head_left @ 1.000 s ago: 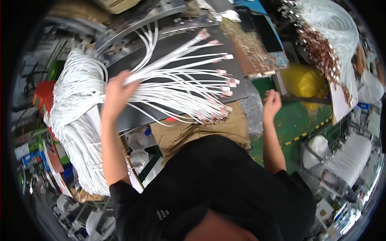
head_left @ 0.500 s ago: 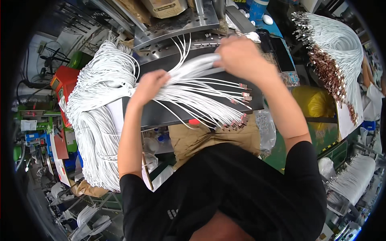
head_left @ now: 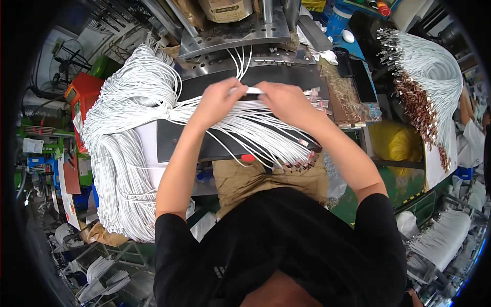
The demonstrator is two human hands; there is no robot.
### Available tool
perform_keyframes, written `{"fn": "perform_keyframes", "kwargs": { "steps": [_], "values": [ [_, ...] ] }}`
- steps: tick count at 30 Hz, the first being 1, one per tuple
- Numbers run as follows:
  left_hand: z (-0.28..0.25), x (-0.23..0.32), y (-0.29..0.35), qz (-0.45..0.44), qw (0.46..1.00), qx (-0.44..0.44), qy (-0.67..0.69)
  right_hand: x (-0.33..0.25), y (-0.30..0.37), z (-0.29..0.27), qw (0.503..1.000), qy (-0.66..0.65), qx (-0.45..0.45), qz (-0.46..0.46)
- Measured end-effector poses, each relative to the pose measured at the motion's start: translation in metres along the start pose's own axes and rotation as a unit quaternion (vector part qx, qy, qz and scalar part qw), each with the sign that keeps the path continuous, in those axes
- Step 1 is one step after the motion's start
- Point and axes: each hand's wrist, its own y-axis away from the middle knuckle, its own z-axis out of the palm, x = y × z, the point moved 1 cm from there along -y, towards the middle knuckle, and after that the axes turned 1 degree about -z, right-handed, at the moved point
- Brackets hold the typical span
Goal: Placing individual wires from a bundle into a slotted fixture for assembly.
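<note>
My left hand point(head_left: 219, 101) and my right hand point(head_left: 287, 103) are close together over the black work surface point(head_left: 176, 140). Both are closed on a short stretch of bunched white cables point(head_left: 253, 90) that shows between them. Below my hands, more loose white cables point(head_left: 250, 130) fan out to the right. Their tips carry small metal and reddish connectors point(head_left: 307, 161). A few separate cables point(head_left: 240, 61) run up toward the metal machine plate. My fingertips are partly hidden by the backs of my hands.
A large heap of white cables point(head_left: 123, 117) covers the left side. Ahead stands a metal machine base point(head_left: 235, 41) with posts. A blue bottle point(head_left: 337, 21) and a dark flat device point(head_left: 362, 82) lie at the far right. Another cable bundle point(head_left: 429, 66) hangs beyond a yellow bag point(head_left: 396, 140).
My right hand has come down and left from the bundle's far end, toward my left hand. My left hand has shifted right and slightly up. The blurred strands between them are now steady.
</note>
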Motion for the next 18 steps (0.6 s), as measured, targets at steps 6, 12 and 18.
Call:
{"fn": "perform_keyframes", "kwargs": {
  "steps": [6, 12, 18],
  "values": [
    [-0.006, 0.045, 0.019, -0.121, 0.974, -0.15, 0.121, 0.002, 0.008, -0.024, 0.987, 0.136, 0.035, 0.077],
    [0.06, 0.048, 0.037, -0.234, 0.803, -0.271, 0.476, -0.006, 0.006, -0.019, 0.979, -0.178, 0.058, -0.077],
    [0.078, 0.044, 0.007, -0.212, 0.869, -0.21, 0.394, 0.011, 0.001, 0.006, 0.866, -0.487, -0.11, 0.034]
  ]
}}
